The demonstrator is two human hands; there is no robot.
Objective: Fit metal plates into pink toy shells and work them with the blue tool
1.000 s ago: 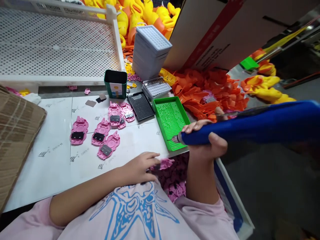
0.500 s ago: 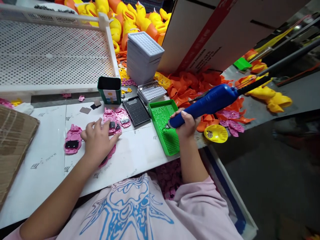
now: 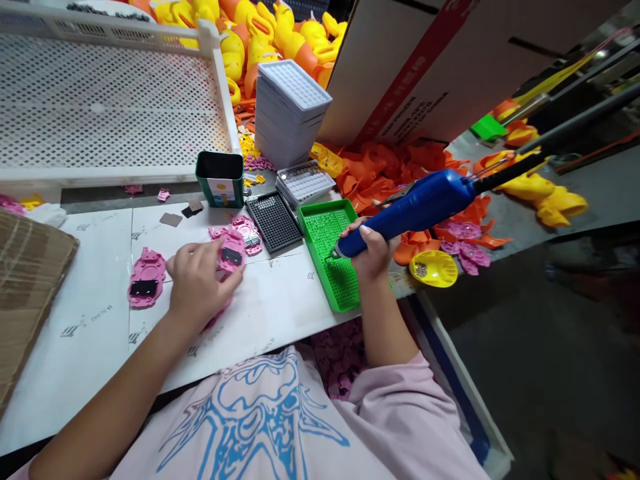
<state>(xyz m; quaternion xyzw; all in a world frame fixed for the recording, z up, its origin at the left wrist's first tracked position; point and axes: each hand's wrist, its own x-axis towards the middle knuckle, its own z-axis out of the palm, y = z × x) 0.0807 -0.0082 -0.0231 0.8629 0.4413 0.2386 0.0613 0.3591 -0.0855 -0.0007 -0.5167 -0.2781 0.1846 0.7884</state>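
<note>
My left hand [image 3: 197, 277] grips a pink plastic part [image 3: 233, 250] with a black rectangular piece on it, tilted up off the table. Under that hand another pink part shows only its edge. A further pink part [image 3: 249, 235] lies just behind. To the left, a separate pink part [image 3: 147, 279] with a black piece lies flat. My right hand [image 3: 374, 250] is wrapped round a blue electric screwdriver [image 3: 415, 210]. The screwdriver's tip points down into a green perforated tray [image 3: 327, 233]; whether it touches a screw is too small to tell.
A black perforated tray [image 3: 275, 222], a dark green tin [image 3: 220, 180] and a stack of white trays [image 3: 287, 117] stand behind. A yellow cup [image 3: 433, 269] holds small metal bits. A cardboard box [image 3: 30, 287] borders the left; a white crate [image 3: 110, 107] stands at the back.
My left hand has closed on a pink part and lifted and tilted it from the others. My right hand and the screwdriver have hardly moved.
</note>
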